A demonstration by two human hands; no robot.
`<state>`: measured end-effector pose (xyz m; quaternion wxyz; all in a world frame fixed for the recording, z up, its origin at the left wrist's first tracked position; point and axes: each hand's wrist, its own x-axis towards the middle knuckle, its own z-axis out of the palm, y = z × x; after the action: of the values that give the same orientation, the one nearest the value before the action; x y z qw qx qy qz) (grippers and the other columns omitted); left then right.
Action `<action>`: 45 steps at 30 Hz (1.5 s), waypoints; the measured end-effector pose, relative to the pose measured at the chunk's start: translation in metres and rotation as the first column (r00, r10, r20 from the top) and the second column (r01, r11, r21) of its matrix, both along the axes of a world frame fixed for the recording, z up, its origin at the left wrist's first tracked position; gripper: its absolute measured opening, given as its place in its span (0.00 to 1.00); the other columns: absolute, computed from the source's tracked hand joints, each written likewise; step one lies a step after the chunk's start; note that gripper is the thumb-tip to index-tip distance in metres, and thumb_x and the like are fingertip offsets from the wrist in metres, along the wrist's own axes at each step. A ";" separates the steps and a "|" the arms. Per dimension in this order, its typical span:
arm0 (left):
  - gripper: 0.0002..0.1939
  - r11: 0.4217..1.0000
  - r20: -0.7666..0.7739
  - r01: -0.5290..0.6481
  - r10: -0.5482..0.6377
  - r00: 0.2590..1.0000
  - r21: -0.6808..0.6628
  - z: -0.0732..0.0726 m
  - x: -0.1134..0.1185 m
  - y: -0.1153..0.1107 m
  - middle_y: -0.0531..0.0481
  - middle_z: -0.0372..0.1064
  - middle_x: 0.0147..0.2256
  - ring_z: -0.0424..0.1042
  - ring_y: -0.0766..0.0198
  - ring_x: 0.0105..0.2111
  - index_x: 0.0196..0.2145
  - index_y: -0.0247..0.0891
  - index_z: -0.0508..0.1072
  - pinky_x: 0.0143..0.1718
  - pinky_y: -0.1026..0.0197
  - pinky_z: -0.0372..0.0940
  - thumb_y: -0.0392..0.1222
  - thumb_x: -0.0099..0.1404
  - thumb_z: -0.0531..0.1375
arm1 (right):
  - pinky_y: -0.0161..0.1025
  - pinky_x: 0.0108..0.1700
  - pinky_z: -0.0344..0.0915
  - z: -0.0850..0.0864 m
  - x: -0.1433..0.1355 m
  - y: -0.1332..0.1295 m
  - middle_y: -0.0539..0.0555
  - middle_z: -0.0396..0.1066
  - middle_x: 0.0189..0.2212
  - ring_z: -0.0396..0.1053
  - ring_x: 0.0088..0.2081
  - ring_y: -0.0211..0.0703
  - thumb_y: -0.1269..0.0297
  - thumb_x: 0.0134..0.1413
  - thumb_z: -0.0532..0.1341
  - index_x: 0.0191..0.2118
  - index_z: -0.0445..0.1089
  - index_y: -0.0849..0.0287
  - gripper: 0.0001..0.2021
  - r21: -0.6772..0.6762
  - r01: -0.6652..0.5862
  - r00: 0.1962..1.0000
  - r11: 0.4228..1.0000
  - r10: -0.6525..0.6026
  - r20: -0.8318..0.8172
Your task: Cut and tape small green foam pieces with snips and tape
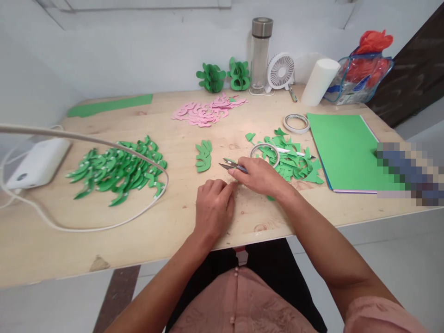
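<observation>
My right hand is closed around a pair of thread snips, the blades pointing left over the table. Curled on the tabletop, my left hand has its thumb and forefinger close to the right hand's fingers; whatever it holds, if anything, is hidden. Just beyond the blades lie curvy green paper cutouts. Beside the right hand is a heap of green paper scraps, with a roll of tape and a white pen on it.
On the left are many folded green paper pieces, a white cable and a white power bank. Pink cutouts lie farther back. Green sheets, another tape roll, a glass bottle and a small fan stand right.
</observation>
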<state>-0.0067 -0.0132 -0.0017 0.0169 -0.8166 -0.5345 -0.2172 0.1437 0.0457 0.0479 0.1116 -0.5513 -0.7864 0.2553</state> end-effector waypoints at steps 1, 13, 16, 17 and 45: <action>0.13 1.000 -0.013 0.000 0.000 1.000 -0.002 0.001 0.000 0.000 0.44 0.67 0.31 0.63 0.55 0.33 0.41 0.37 0.74 0.34 0.54 0.57 0.33 0.63 0.51 | 0.34 0.29 0.49 0.000 0.000 0.000 0.53 0.71 0.30 0.64 0.31 0.40 0.53 0.60 0.50 0.34 0.68 0.59 0.17 0.003 -0.001 1.000 1.000 0.001 -0.005; 0.11 0.999 -0.194 -0.023 0.028 0.981 0.025 0.005 0.004 -0.002 0.45 0.67 0.31 0.62 0.55 0.32 0.41 0.40 0.74 0.34 0.54 0.55 0.35 0.63 0.54 | 0.34 0.32 0.51 -0.002 0.002 0.004 0.53 0.71 0.29 0.64 0.31 0.39 0.52 0.60 0.51 0.33 0.66 0.59 0.16 0.044 0.069 0.995 0.997 -0.066 -0.069; 0.12 0.999 -0.221 -0.024 0.029 0.975 0.023 0.005 0.005 -0.003 0.45 0.66 0.32 0.62 0.55 0.33 0.43 0.41 0.73 0.35 0.53 0.55 0.34 0.64 0.53 | 0.34 0.31 0.51 -0.001 0.002 0.004 0.52 0.71 0.28 0.64 0.30 0.39 0.52 0.60 0.51 0.33 0.66 0.59 0.16 0.049 0.077 0.995 0.996 -0.074 -0.063; 0.13 0.999 -0.227 -0.025 0.029 0.974 0.022 0.005 0.005 -0.003 0.45 0.66 0.32 0.62 0.55 0.33 0.43 0.41 0.73 0.34 0.53 0.55 0.34 0.64 0.53 | 0.34 0.31 0.51 -0.001 0.002 0.004 0.52 0.71 0.28 0.64 0.31 0.39 0.52 0.60 0.51 0.33 0.67 0.59 0.16 0.054 0.079 0.995 0.995 -0.076 -0.057; 0.07 0.994 0.530 -0.104 0.096 0.843 -0.015 0.032 -0.017 0.041 0.50 0.72 0.31 0.70 0.63 0.32 0.36 0.38 0.73 0.36 0.60 0.66 0.38 0.62 0.55 | 0.36 0.30 0.52 0.006 -0.003 -0.005 0.55 0.76 0.32 0.72 0.34 0.46 0.54 0.62 0.51 0.42 0.66 0.59 0.15 0.188 0.015 0.977 0.982 -0.054 0.207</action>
<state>-0.0241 0.0275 0.0303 -0.1139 -0.6959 -0.5586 -0.4367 0.1402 0.0406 0.0541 0.0828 -0.5762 -0.8043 0.1191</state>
